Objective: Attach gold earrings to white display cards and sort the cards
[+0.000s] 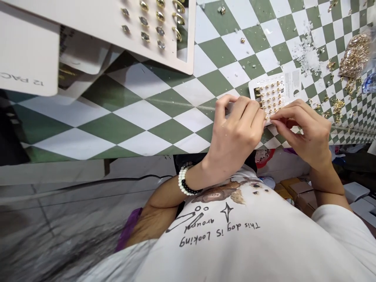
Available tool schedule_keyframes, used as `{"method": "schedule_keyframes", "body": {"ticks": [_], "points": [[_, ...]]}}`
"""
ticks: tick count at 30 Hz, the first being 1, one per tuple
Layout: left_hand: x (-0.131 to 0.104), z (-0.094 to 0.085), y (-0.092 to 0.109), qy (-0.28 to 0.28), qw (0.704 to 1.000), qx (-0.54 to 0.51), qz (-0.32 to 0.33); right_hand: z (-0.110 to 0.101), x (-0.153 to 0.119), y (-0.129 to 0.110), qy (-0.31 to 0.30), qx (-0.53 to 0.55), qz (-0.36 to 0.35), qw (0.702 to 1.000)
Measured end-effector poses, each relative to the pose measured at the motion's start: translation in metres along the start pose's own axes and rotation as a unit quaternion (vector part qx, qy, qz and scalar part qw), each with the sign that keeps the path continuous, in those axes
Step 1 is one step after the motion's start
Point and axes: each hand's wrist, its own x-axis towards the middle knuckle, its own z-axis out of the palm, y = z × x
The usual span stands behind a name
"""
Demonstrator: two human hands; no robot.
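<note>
My left hand (238, 127), with a black and white bead bracelet at its wrist, has its fingers curled over the near left edge of a small white earring card (288, 81). Rows of gold-coloured earrings cover the card, which rests on the checked table. My right hand (307, 131) is closed in a pinch, thumb and forefinger meeting at the card's near edge beside the left fingers. Whatever sits between those fingertips is too small to make out. The left fingertips are partly hidden behind the hand.
Larger white cards with earrings (164, 58) jut in at the upper left. On the green and white table (147, 113) lie scattered clear bits (310, 55), loose gold pieces (337, 107) and a bag of gold-coloured parts (355, 55). Boxes (301, 192) stand below the table edge.
</note>
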Motion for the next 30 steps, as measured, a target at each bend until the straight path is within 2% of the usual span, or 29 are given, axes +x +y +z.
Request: {"method": "schedule_keyframes", "body": {"ticks": [5, 12, 16, 19, 21, 23, 25, 27, 28, 29, 30], "points": [[0.001, 0.000, 0.000, 0.026, 0.999, 0.031, 0.017, 0.000, 0.004, 0.002, -0.008, -0.015, 0.002, 1.000], [0.003, -0.002, 0.001, 0.010, 0.999, 0.040, 0.023, -0.001, 0.010, -0.004, -0.029, -0.037, 0.007, 0.999], [0.006, -0.004, 0.001, 0.028, 0.995, 0.075, 0.056, 0.000, 0.009, -0.007, -0.021, -0.065, 0.010, 0.998], [0.005, -0.001, 0.002, 0.036, 0.993, 0.091, 0.067, 0.004, 0.006, -0.004, 0.002, -0.041, 0.008, 0.999], [0.002, 0.002, 0.004, 0.038, 0.993, 0.098, 0.052, 0.006, 0.002, 0.001, 0.043, 0.006, 0.017, 0.999], [-0.001, 0.004, 0.005, 0.036, 0.995, 0.092, 0.028, 0.007, -0.004, 0.008, 0.142, 0.060, 0.038, 0.987], [-0.002, 0.001, 0.007, 0.033, 0.999, 0.037, 0.006, 0.007, -0.012, 0.014, 0.282, 0.110, 0.077, 0.950], [0.000, -0.006, 0.008, 0.024, 0.995, -0.098, -0.024, 0.006, -0.023, 0.019, 0.394, 0.176, 0.130, 0.893], [0.002, -0.011, 0.009, 0.010, 0.980, -0.196, -0.046, 0.006, -0.030, 0.020, 0.420, 0.214, 0.161, 0.867], [0.005, -0.015, 0.010, -0.021, 0.949, -0.306, -0.072, 0.006, -0.037, 0.021, 0.421, 0.259, 0.192, 0.848], [0.007, -0.018, 0.012, -0.073, 0.899, -0.420, -0.099, 0.007, -0.044, 0.020, 0.402, 0.313, 0.217, 0.833]]}}
